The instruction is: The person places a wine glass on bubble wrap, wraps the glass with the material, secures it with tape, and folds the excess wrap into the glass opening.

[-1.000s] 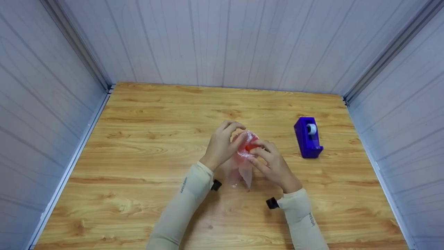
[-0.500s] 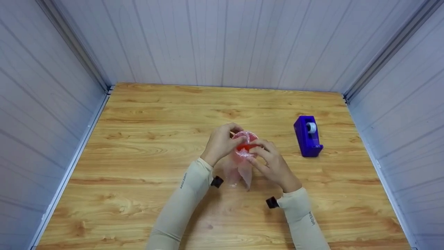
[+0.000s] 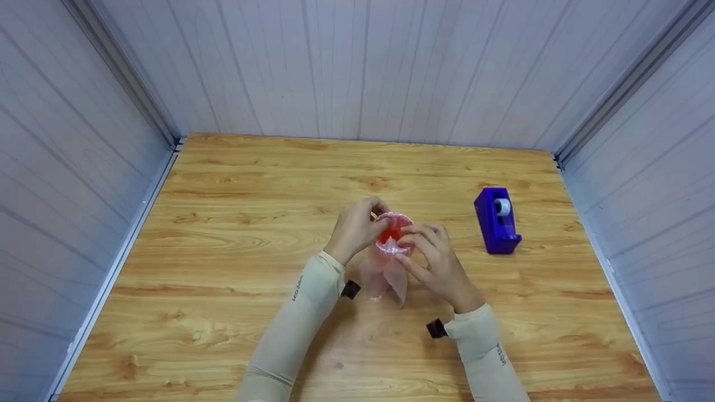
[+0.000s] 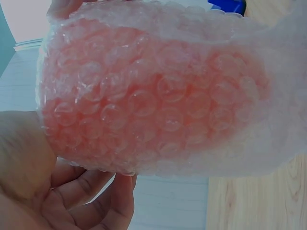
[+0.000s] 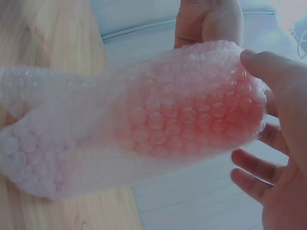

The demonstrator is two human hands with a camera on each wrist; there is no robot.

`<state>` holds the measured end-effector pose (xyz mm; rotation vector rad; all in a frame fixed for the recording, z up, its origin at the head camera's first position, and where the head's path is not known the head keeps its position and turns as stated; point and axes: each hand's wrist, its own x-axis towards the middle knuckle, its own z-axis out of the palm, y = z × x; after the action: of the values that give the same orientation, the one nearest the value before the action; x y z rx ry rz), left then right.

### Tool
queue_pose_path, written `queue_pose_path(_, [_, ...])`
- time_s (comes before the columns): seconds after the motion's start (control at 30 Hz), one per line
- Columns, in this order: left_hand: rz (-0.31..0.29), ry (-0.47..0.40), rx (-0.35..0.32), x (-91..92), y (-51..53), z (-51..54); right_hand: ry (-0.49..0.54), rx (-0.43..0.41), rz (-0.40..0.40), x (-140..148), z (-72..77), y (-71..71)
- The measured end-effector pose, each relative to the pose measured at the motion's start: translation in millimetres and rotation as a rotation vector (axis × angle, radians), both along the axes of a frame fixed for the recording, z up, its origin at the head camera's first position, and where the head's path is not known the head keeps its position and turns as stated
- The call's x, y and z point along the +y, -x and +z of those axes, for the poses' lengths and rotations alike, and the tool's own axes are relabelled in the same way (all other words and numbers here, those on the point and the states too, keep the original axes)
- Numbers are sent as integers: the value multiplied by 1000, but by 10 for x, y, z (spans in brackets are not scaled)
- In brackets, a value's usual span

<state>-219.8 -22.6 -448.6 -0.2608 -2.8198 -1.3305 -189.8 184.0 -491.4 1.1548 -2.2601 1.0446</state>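
Bubble wrap [image 3: 373, 279] encloses a red object [image 5: 211, 117] whose kind the film blurs. The roll stands off the table in the head view, its round, frilled upper end open and red inside, its loose film hanging below. My left hand [image 3: 353, 229] grips that upper end from the left, thumb over the rim and fingers behind. My right hand [image 3: 440, 262] pinches the near right rim, index finger inside and thumb outside. In the right wrist view its thumb presses the bubble wrap's edge, while two other fingers stand apart from it. The left wrist view shows the red tapering within.
A blue tape dispenser [image 3: 497, 220] with a white tape roll [image 3: 503, 207] stands on the wooden table [image 3: 251, 195] to the right. Pale panelled walls [image 3: 357, 67] enclose the table at the back and both sides.
My left hand has drawn slightly down and back, its thumb going deeper inside the rim. The film over the opening has been spread, and more red shows inside. My right hand hardly moves.
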Motion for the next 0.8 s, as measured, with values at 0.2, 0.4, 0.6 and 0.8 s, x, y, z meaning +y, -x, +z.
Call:
queue_pose_path(0.2, [13, -9, 30, 0, -10, -24, -34, 88, 5, -29, 10, -26])
queue_pose_path(0.4, [-6, -36, 36, -10, -29, -46, -61, 70, 3, -37, 11, -40])
queue_pose_path(0.6, [-62, -37, 160, -40, -71, -95, -77, 51, 1, -44, 2, -44])
queue_pose_path(0.8, [-196, 53, 594, -49, -176, -199, -50, 55, 1, -44, 7, -32])
